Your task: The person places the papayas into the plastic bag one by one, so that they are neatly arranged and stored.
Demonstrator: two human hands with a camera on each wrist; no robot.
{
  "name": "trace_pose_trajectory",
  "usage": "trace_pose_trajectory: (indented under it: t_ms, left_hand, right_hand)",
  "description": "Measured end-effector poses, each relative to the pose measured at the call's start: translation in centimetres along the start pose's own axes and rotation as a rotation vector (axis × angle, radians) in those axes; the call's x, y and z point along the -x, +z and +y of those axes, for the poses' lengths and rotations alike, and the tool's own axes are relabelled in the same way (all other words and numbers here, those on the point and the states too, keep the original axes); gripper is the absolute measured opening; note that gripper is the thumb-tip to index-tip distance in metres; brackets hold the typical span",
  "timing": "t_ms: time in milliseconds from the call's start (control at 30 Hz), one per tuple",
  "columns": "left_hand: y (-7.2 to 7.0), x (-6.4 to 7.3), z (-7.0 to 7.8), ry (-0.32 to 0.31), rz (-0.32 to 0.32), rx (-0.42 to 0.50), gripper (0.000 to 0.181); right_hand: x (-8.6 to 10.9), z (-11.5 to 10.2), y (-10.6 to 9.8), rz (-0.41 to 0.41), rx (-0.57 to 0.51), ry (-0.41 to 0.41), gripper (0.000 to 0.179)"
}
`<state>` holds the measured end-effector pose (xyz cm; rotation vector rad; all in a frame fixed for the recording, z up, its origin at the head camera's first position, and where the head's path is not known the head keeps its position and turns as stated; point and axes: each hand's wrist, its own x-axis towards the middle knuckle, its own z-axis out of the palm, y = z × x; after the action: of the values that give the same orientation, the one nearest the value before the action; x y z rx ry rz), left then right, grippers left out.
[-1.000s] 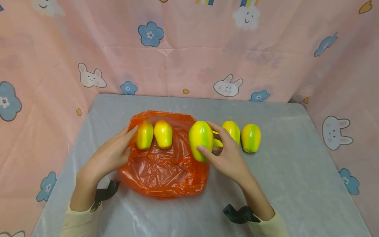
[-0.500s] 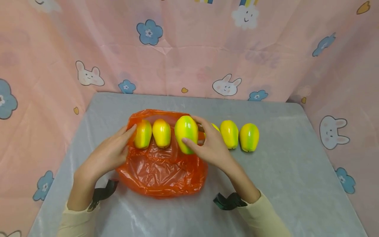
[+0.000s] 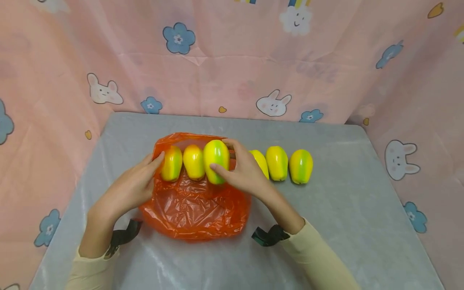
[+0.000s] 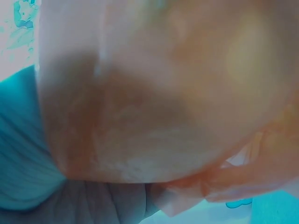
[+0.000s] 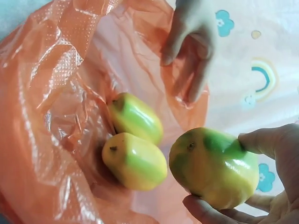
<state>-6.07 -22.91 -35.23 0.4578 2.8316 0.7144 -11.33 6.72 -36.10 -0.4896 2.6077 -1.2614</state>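
An orange-red plastic bag lies with its mouth spread, two yellow-green papayas side by side inside it. My left hand holds the bag's left rim between thumb and fingers; in the right wrist view that hand appears at the bag's edge. My right hand grips another papaya by its sides, over the bag and close to the two inside. The right wrist view shows this held papaya apart from them. Blurred bag film covers most of the left wrist view.
Right of the bag, several more papayas stand in a row on the grey-covered table; my right hand partly hides the nearest. A pink patterned curtain hangs behind. Black straps circle both wrists.
My right hand has carried its papaya leftward from the bag's right edge to beside the two inside. The left hand stays at the rim. The whole view has shifted slightly.
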Motion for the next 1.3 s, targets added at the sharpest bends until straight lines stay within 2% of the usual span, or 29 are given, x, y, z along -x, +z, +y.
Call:
trace_pose_trajectory:
  t_ms: [467,600,800,1033,1300]
  left_hand:
    - [0.0,0.1,0.3,-0.014,-0.006,0.017,0.080]
    - [0.0,0.0,0.3,-0.016,-0.012,0.019,0.081]
    - [0.1,-0.1,0.2,-0.014,-0.011,-0.003,0.080]
    - [0.1,-0.1,0.3,-0.008,-0.006,-0.030,0.077]
    - [0.2,-0.1,0.5,0.002,0.000,-0.025,0.074]
  right_hand:
    - [-2.2,-0.2,0.9,-0.071,0.033,0.017,0.076]
    - [-3.0,0.1,1.1,-0.083,0.039,0.039,0.072]
    - [-3.8,0.4,1.2,-0.098,0.071,0.083,0.076]
    - [-4.7,0.6,1.5,-0.163,0.192,0.148,0.077]
    - [-5.5,0.6,2.1,-0.169,0.322,0.248,0.078]
